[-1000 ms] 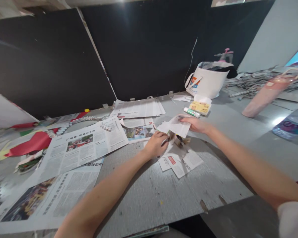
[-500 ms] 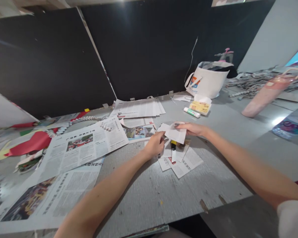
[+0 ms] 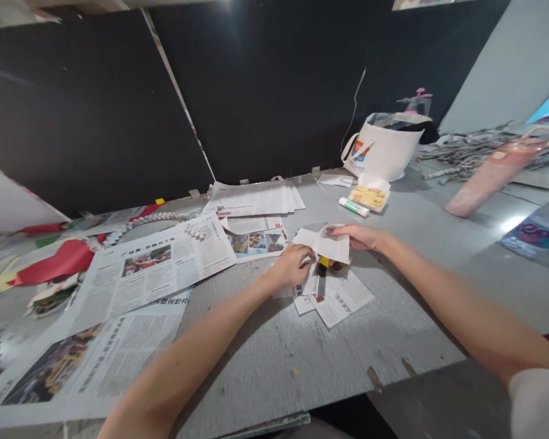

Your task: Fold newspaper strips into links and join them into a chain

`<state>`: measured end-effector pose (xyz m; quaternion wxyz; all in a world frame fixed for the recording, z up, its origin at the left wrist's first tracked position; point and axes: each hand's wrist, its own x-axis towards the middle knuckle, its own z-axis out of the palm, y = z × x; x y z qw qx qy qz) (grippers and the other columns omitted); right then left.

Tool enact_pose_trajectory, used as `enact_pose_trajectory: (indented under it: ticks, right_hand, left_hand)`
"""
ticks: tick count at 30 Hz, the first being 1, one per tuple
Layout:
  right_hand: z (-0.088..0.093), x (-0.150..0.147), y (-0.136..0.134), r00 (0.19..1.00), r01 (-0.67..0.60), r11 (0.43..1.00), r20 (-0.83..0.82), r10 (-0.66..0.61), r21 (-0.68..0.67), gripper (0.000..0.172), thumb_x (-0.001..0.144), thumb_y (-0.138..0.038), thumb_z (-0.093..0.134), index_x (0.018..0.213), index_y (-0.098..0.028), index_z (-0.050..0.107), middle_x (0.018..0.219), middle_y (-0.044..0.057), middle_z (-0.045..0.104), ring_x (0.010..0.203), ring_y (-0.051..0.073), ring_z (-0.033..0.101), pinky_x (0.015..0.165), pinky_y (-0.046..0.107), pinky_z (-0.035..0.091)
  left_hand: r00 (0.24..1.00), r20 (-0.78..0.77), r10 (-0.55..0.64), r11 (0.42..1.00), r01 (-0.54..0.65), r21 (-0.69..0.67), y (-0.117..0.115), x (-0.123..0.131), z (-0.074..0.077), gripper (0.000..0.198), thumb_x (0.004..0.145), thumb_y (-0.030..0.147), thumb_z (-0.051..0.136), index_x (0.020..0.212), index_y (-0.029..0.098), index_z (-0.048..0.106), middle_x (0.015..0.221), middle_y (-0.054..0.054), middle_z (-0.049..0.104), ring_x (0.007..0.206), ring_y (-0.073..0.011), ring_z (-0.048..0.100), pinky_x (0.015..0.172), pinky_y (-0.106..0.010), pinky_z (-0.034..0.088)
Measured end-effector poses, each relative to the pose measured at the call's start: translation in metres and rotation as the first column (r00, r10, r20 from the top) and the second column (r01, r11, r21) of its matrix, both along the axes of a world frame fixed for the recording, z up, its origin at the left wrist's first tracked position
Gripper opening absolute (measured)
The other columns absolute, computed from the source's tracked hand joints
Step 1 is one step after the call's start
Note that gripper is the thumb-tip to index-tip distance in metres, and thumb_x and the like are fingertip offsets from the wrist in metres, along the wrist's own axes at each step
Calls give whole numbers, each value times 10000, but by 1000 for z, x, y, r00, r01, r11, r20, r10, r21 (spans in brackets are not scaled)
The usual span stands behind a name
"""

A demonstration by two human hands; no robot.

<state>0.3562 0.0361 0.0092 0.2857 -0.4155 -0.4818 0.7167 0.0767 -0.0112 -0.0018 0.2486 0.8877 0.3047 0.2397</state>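
Note:
My right hand [image 3: 361, 236] pinches a small rectangular piece of newspaper [image 3: 333, 247] along its right side, above a loose pile of cut newspaper pieces [image 3: 341, 311]. Below that paper's lower edge shows a yellow and black cutter knife [image 3: 323, 266] with its blade toward me. Whether my right hand also grips the knife is hidden by the paper. My left hand [image 3: 295, 265] hovers at the left of the pile, fingers curved and parted from the thumb, close to the knife and the paper edges.
Newspaper sheets [image 3: 160, 262] spread over the left side, near red paper [image 3: 59, 262]. Behind lie a stack of sheets [image 3: 251, 200], a glue stick [image 3: 353, 207] and a yellow packet [image 3: 370, 196]. A white bag [image 3: 387, 149], pink bottle [image 3: 494, 171] and clear plastic bottle [image 3: 537, 228] stand right.
My left hand has shifted right and its fingers have parted. The paper in my right hand and the knife below it have moved slightly right.

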Motion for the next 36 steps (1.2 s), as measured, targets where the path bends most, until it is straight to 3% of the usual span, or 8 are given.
enact_pose_trajectory:
  ticks: [2, 5, 14, 21, 25, 29, 32, 36]
  right_hand:
    - [-4, 1, 2, 1000, 0, 1000, -18, -1, -31, 274, 874, -245, 766, 1139, -198, 717, 1094, 121, 803, 943, 271, 766, 803, 371, 631]
    - [-7, 2, 5, 999, -7, 998, -42, 4, -57, 288, 873, -242, 760, 1149, -185, 700, 1112, 125, 801, 964, 274, 770, 833, 377, 623]
    - [-7, 0, 4, 998, -22, 999, -53, 20, -28, 334, 869, -262, 761, 1184, -187, 680, 1145, 124, 784, 1034, 282, 751, 927, 405, 603]
    - [1, -5, -4, 1000, -11, 999, -5, 11, -42, 332, 854, -283, 778, 1168, -206, 700, 1159, 138, 788, 1036, 310, 758, 906, 435, 628]
    - [6, -7, -8, 996, -61, 998, 71, 59, 20, 391, 867, -323, 784, 1233, -209, 707, 1041, 120, 791, 842, 277, 750, 741, 411, 643]
    - [10, -9, -10, 984, -106, 992, 147, 96, 62, 461, 876, -386, 788, 1302, -234, 700, 849, 71, 756, 597, 224, 651, 466, 335, 526]
    - [12, -11, -12, 982, -116, 991, 157, 103, 75, 493, 852, -411, 795, 1298, -230, 686, 819, 59, 742, 560, 205, 624, 429, 314, 474]
    - [9, -12, -10, 981, -112, 987, 170, 92, 115, 477, 846, -458, 767, 1257, -235, 676, 794, 43, 715, 542, 185, 573, 458, 320, 436]
  left_hand:
    - [991, -99, -95, 995, 91, -44, 2, -6, 14, 306, 889, 203, 650, 1176, 202, 753, 1323, -129, 744, 1335, -337, 620, 1193, -523, 438]
    - [971, -161, -179, 981, 165, -98, 5, -14, 24, 540, 867, 304, 734, 1395, 206, 680, 1517, -153, 644, 1449, -359, 542, 1218, -515, 414]
    - [995, -93, -24, 993, 34, 109, -6, -1, 4, 484, 876, 335, 738, 1331, 174, 702, 1379, -160, 698, 1338, -340, 598, 1185, -494, 429]
    - [986, -85, -143, 990, 141, -27, 9, -17, 8, 525, 822, 305, 820, 1341, 263, 756, 1526, -145, 641, 1459, -362, 549, 1233, -551, 421]
    - [986, -38, -163, 987, 163, 1, 9, -14, 9, 454, 879, 347, 817, 1324, 273, 765, 1502, -132, 670, 1398, -336, 621, 1201, -500, 463]
    - [993, -75, -96, 992, 101, 72, 3, -8, 9, 480, 890, 469, 819, 1311, 245, 764, 1434, -138, 716, 1324, -361, 667, 1158, -497, 482]
    - [997, -58, -45, 992, 51, 112, 0, -6, 5, 483, 911, 508, 788, 1285, 204, 753, 1368, -163, 744, 1293, -369, 677, 1133, -503, 495]
    - [997, 66, 42, 997, -46, 61, 0, -7, -1, 209, 995, 284, 608, 1102, 183, 757, 1150, -150, 797, 1119, -305, 728, 1033, -464, 547]
